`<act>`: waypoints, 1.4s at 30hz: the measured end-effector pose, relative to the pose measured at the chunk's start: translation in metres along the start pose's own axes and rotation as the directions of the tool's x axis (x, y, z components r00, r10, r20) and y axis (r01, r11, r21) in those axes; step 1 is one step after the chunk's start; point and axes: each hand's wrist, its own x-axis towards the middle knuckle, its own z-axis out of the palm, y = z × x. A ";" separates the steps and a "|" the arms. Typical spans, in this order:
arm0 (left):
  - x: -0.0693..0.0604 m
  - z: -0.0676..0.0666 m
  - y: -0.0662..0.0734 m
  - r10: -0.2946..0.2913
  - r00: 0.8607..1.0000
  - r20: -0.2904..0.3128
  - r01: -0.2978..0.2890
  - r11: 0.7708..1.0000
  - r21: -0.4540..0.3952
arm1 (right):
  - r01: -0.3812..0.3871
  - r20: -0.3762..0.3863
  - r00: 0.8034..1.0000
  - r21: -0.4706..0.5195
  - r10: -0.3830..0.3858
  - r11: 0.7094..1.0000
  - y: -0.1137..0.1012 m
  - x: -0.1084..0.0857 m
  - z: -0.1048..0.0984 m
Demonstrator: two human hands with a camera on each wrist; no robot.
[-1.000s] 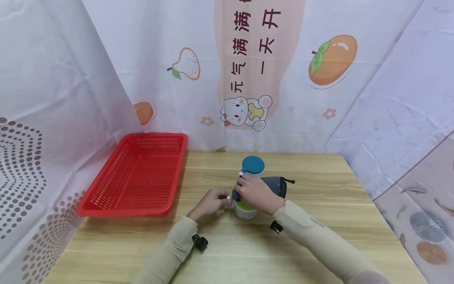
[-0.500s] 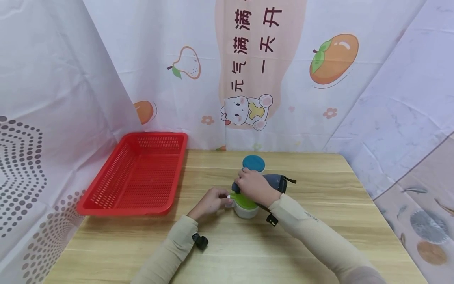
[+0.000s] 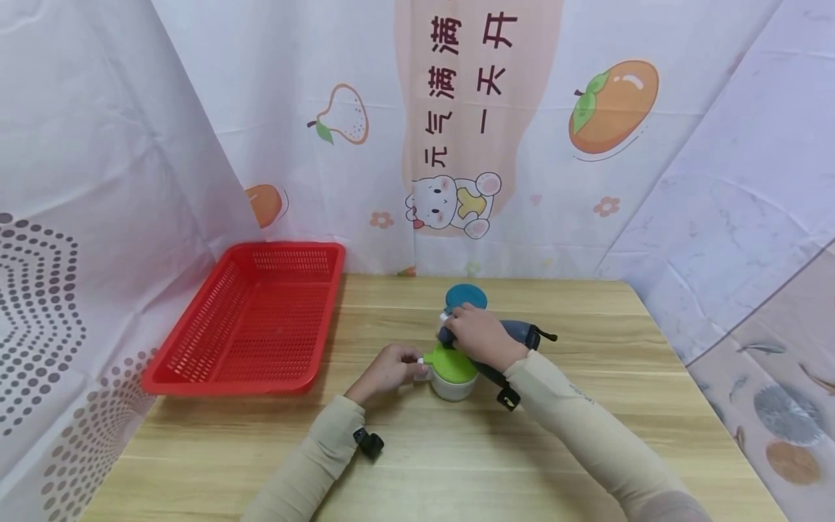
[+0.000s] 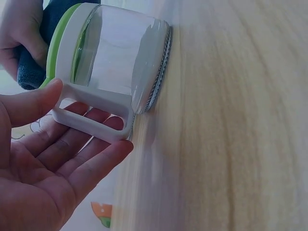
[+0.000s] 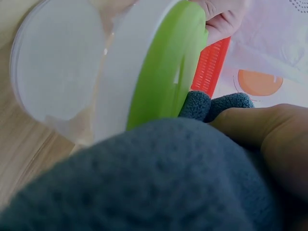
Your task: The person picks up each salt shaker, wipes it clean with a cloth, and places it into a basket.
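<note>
1 clear jar (image 4: 113, 53), upright on your table (image 3: 417, 471): probably light, rigid, slippery; best held by its handle (image 4: 91, 126), which your left hand (image 3: 391, 373) pinches. 1 blue cloth (image 3: 518, 331), at the green lid (image 3: 454, 366): likely soft, limp; bunched in your right hand (image 3: 483, 335), fingers curled.

Loving the lime-green lid (image 3: 455, 365) on this clear jar (image 4: 115, 48) with its white handle (image 4: 89, 126). Lid behind's teal-blue (image 3: 466, 296), cloth (image 5: 120, 178) slate blue, basket (image 3: 228, 388) bright red, sleeves (image 3: 590, 428) beige, tabletop (image 3: 424, 464) pale woodgrain, backdrop (image 3: 365, 43) white with orange fruit (image 3: 613, 107) and maroon lettering (image 3: 441, 83).
</note>
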 end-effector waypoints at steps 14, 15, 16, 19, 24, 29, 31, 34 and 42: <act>0.000 0.003 -0.004 -0.027 0.999 -0.022 0.026 0.999 -0.033 | -0.007 0.002 1.000 0.054 0.007 0.998 0.011 -0.014 0.000; 0.000 0.003 -0.004 -0.027 0.999 -0.021 0.026 0.999 -0.045 | -0.005 0.000 1.000 0.060 0.005 0.998 0.012 -0.016 0.000; 0.000 0.004 -0.005 -0.024 1.000 -0.018 0.023 0.998 -0.055 | -0.001 -0.003 1.000 0.068 0.001 0.998 0.013 -0.018 0.000; 0.000 0.004 -0.007 -0.010 1.000 -0.002 0.010 0.997 -0.081 | 0.015 -0.021 1.000 0.089 -0.013 0.996 0.016 -0.023 0.001; 0.002 0.002 -0.013 0.006 1.000 0.023 -0.003 0.995 -0.100 | 0.047 -0.052 0.998 0.094 -0.042 0.994 0.020 -0.028 0.003; 0.001 0.000 -0.013 0.057 0.997 0.047 -0.055 0.998 -0.044 | 0.056 -0.063 0.997 0.089 -0.051 0.994 0.022 -0.028 0.003; 0.001 -0.001 -0.012 0.081 0.995 0.057 -0.080 0.997 -0.018 | 0.054 -0.064 0.997 0.088 -0.049 0.995 0.021 -0.029 0.003; 0.000 -0.001 -0.011 0.099 0.992 0.075 -0.099 0.995 -0.004 | 0.052 -0.066 0.997 0.087 -0.046 0.995 0.021 -0.029 0.003; -0.001 0.001 -0.012 0.104 0.993 0.062 -0.106 0.994 0.030 | 0.059 -0.085 0.995 0.089 -0.051 0.994 0.022 -0.030 0.005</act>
